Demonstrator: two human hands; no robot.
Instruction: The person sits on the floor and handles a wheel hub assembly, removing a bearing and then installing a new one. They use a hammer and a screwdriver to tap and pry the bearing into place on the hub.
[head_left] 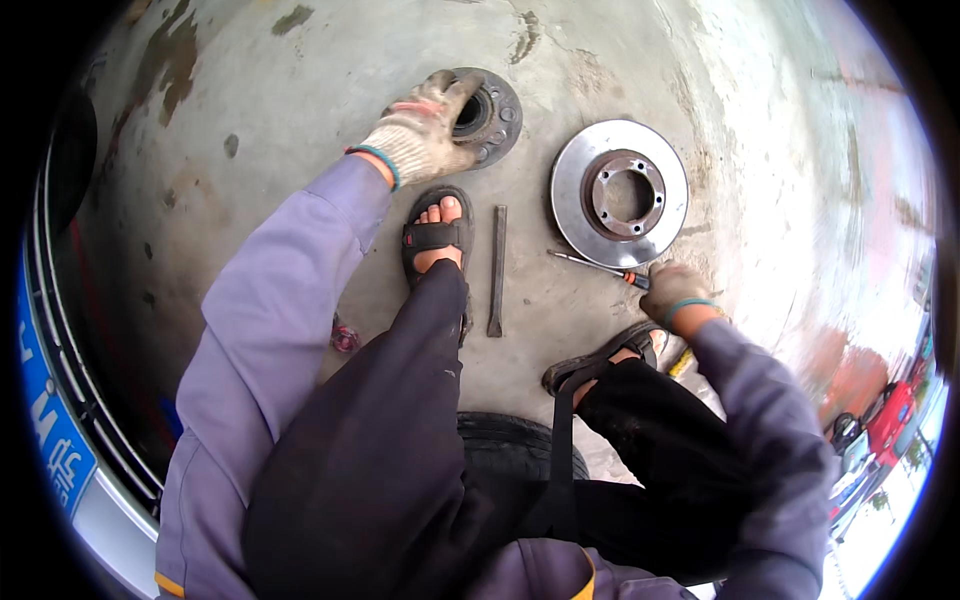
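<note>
My left hand (pixel 428 122), in a knitted work glove, grips the left side of a dark, round wheel hub (pixel 503 110) on the concrete floor. Its fingers lie over the flange beside the centre hole. My right hand (pixel 677 290), also gloved, is closed around the handle of a screwdriver (pixel 605 267). The screwdriver's shaft points left, just below the near edge of a shiny brake disc (pixel 572 190) with a brown centre ring. The disc lies flat to the right of the hub. A flat steel chisel-like bar (pixel 498 270) rests between my feet.
My sandalled feet (pixel 437 235) stand either side of the bar. A black tyre (pixel 508 445) is under me. A car's front with a blue plate (pixel 55 430) borders the left. A yellow item (pixel 682 362) lies by my right foot; red equipment (pixel 890 420) stands far right.
</note>
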